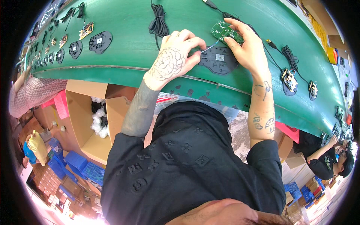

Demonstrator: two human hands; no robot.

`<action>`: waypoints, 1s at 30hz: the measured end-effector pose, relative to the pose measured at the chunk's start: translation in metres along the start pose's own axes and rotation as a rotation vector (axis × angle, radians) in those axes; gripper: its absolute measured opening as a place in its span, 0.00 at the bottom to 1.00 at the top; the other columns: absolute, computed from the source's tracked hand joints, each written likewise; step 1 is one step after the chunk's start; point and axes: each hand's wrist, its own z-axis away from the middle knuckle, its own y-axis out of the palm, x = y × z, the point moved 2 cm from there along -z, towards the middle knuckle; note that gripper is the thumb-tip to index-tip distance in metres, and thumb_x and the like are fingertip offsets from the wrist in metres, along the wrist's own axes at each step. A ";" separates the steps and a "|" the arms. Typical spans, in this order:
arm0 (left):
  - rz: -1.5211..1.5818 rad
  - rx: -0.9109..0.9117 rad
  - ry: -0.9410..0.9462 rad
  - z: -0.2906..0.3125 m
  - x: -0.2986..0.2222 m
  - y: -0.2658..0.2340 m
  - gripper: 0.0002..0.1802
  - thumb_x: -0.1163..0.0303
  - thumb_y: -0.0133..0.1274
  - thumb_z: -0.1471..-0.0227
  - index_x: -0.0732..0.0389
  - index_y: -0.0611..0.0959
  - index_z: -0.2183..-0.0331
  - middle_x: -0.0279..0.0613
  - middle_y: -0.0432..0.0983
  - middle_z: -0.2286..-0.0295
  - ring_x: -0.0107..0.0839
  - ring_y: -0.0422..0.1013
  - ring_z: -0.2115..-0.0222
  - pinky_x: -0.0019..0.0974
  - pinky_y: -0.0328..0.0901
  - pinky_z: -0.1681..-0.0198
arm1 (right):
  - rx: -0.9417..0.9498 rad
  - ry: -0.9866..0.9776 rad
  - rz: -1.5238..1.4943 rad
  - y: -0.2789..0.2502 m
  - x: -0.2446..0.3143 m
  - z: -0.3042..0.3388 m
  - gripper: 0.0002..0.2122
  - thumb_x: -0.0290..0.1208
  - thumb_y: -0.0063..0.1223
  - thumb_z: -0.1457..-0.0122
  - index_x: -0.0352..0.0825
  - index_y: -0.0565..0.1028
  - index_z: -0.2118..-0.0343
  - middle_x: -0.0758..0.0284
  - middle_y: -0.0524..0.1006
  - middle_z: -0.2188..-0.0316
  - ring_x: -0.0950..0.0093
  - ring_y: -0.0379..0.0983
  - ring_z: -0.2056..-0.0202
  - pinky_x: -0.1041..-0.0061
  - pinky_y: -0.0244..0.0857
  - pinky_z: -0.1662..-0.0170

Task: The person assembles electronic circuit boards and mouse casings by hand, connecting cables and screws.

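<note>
My right hand point(250, 48) holds a green circuit board point(220, 30) between thumb and fingers, tilted above the belt. Just below the board lies a black plastic mouse base plate point(224, 64) with a pale square at its middle. My left hand point(175, 55) is closed in a pinch at the plate's left edge. From its fingertips a thin bluish wire-like piece point(210, 46) runs up toward the board; its exact kind is too small to tell. A black cable point(243, 19) passes behind my right fingers.
Beyond my left hand lies a coiled black cable point(159, 23). Mouse bases point(100, 42) with boards and cables line the green belt point(127, 45) leftward; partly assembled mice point(289, 80) sit rightward. An open carton point(87, 112) stands below the belt's edge. Other people point(324, 161) work at both sides.
</note>
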 end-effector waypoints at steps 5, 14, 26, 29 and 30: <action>0.130 0.168 0.013 -0.007 0.007 0.005 0.17 0.69 0.57 0.51 0.44 0.85 0.57 0.40 0.72 0.63 0.39 0.69 0.58 0.43 0.61 0.51 | 0.006 0.056 0.096 -0.010 -0.005 0.000 0.21 0.31 0.64 0.47 0.39 0.76 0.48 0.61 0.80 0.56 0.65 0.77 0.53 0.68 0.70 0.49; 0.194 0.432 0.116 -0.031 0.016 0.001 0.15 0.58 0.57 0.46 0.43 0.84 0.55 0.37 0.69 0.66 0.37 0.67 0.56 0.42 0.57 0.50 | 0.082 0.128 -0.254 -0.031 0.008 0.018 0.17 0.27 0.66 0.46 0.37 0.81 0.52 0.69 0.80 0.62 0.78 0.75 0.60 0.79 0.73 0.61; 0.174 0.355 0.174 -0.037 0.021 0.011 0.19 0.65 0.62 0.50 0.49 0.84 0.53 0.41 0.71 0.69 0.42 0.72 0.63 0.42 0.66 0.60 | 0.028 -0.375 0.277 -0.007 0.029 0.065 0.14 0.21 0.63 0.50 0.39 0.81 0.59 0.69 0.79 0.59 0.66 0.76 0.56 0.69 0.72 0.52; 0.199 0.327 0.183 -0.035 0.018 0.009 0.19 0.66 0.61 0.50 0.50 0.83 0.54 0.40 0.71 0.69 0.42 0.72 0.63 0.42 0.66 0.59 | 0.046 -0.322 0.325 -0.006 0.030 0.068 0.13 0.22 0.62 0.50 0.39 0.82 0.60 0.69 0.79 0.59 0.65 0.75 0.56 0.68 0.71 0.52; 0.224 0.329 0.167 -0.034 0.017 0.008 0.18 0.67 0.61 0.49 0.51 0.82 0.54 0.39 0.72 0.68 0.42 0.72 0.62 0.43 0.66 0.59 | 0.084 -0.288 0.332 -0.005 0.029 0.069 0.12 0.22 0.62 0.49 0.40 0.82 0.60 0.69 0.78 0.58 0.66 0.75 0.56 0.68 0.71 0.52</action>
